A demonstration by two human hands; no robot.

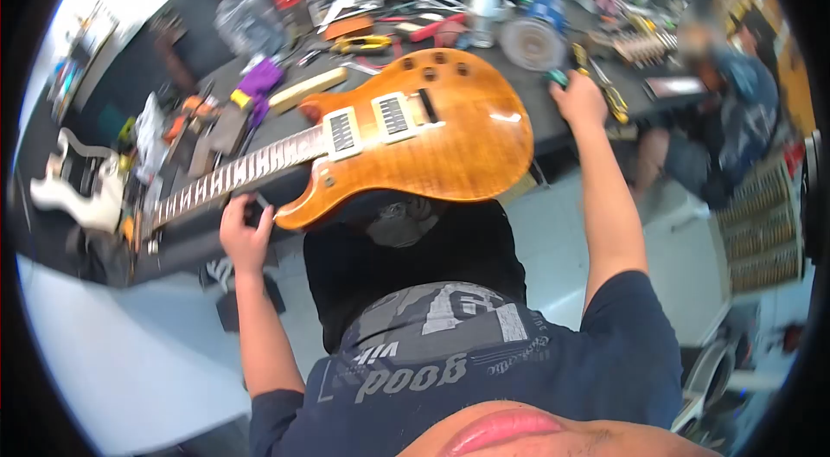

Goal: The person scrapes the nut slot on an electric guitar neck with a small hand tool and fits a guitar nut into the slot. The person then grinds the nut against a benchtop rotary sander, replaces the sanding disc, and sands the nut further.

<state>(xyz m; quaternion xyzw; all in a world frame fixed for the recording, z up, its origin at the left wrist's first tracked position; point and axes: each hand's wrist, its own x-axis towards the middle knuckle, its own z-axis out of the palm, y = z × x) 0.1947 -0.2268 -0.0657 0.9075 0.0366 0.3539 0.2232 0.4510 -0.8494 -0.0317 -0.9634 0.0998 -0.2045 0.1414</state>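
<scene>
An amber electric guitar (484,137) lies face up along the front of the bench, its neck pointing left. It has two pickups with pale frames and several dark knobs. At the neck's lower edge, close to the body's horn, is my left hand (245,234), thumb and fingers apart in a curve. My right hand (581,101) reaches over the bench to the right of the guitar body, its fingers closed on a small green-handled tool (558,76), mostly hidden. Beside that hand lies a yellow-and-black screwdriver (616,102).
Behind the guitar, the dark bench holds yellow-handled pliers (363,44), a white cylinder (486,3), a wheel-shaped machine part (531,44) and a purple cloth (259,81). A white guitar body (79,180) stands at left. A person (735,111) sits at right.
</scene>
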